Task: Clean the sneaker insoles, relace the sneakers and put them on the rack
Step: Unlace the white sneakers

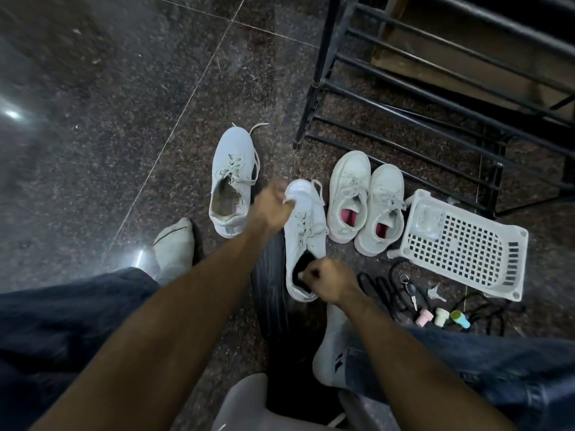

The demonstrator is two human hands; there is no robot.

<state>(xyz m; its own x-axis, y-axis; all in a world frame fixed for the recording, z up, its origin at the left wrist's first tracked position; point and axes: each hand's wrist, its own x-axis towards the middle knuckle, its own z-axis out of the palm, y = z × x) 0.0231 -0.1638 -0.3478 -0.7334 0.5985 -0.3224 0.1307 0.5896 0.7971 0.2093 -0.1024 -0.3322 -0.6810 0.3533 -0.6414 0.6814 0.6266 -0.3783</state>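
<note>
A white sneaker [306,234] lies on the floor between my feet, toe pointing away. My left hand [272,202] grips its toe end. My right hand [329,279] is curled at the heel opening, pinching something dark inside the shoe; what exactly it pinches is hard to tell. A second white sneaker [231,181] stands to the left with loose laces and a worn insole showing. Farther right, a pair of white sneakers [367,202] with pink insoles sits side by side. The black metal shoe rack [435,98] stands at the upper right.
A white perforated plastic basket [466,244] lies beside the rack. Black cords, keys [412,290] and small coloured caps [441,315] lie on the floor at right. A black ribbed mat [269,290] lies under the held shoe. My socked feet flank it.
</note>
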